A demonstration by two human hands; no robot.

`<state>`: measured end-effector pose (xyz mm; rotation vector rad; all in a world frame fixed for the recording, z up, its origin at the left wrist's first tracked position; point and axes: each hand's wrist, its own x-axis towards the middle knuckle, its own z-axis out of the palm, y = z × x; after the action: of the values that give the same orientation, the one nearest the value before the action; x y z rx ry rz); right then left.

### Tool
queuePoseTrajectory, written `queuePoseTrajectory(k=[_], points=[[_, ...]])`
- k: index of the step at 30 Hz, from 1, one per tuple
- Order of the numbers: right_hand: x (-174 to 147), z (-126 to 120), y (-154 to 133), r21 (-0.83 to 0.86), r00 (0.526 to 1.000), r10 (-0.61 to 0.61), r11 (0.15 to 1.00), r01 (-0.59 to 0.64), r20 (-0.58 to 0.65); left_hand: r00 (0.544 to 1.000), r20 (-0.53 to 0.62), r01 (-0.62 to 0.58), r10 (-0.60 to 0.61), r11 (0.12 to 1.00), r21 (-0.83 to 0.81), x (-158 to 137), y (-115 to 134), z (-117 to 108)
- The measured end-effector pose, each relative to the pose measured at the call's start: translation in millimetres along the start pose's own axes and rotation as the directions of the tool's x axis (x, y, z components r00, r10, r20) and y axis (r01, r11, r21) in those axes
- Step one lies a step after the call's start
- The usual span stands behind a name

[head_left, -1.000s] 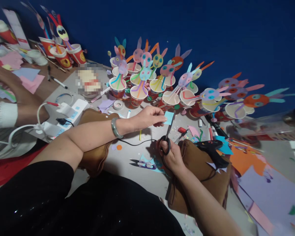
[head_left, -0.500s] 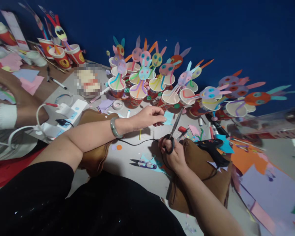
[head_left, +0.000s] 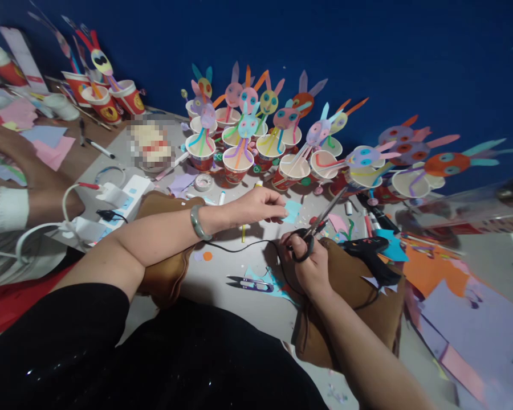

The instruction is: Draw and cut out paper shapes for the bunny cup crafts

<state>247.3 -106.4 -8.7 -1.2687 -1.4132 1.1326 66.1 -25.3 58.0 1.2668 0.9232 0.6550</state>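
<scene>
Between the fingertips of my left hand (head_left: 263, 206) is a small piece of light blue paper (head_left: 293, 211). That wrist wears a green-grey bangle (head_left: 199, 222). Wrapped round the black handles of a pair of scissors (head_left: 324, 215) is my right hand (head_left: 310, 265); the blades point up and to the right, away from the paper. Below the hands, thread snips (head_left: 250, 284) lie on blue paper scraps (head_left: 277, 282). A black cord (head_left: 239, 249) runs across the table under both hands.
Several paper cups (head_left: 238, 165) with paper rabbit heads stand along the blue wall. A glue gun (head_left: 370, 256) rests on a brown cushion (head_left: 337, 319) at right. A power strip (head_left: 130, 196) and another person's hand (head_left: 38, 154) are at left. Coloured paper (head_left: 474, 330) lies at far right.
The scissors have swung clockwise, so their blades now point further right. My right hand has shifted slightly right. My left hand stays almost in place with the blue paper.
</scene>
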Motion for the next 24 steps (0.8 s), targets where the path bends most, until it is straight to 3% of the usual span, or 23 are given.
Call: queuePoseTrajectory(k=[14, 24], points=[[3, -2, -7, -0.07, 0.988, -0.111, 0.992, 0.103, -0.111, 0.976, 0.207, 0.037, -0.059, 0.993, 0.108, 2, -9, -1], [4, -2, -11, -0.08, 0.993, -0.081, 0.994, 0.075, -0.085, 0.986, 0.165, 0.016, -0.018, 1.0, 0.012, 5, -15, 1]])
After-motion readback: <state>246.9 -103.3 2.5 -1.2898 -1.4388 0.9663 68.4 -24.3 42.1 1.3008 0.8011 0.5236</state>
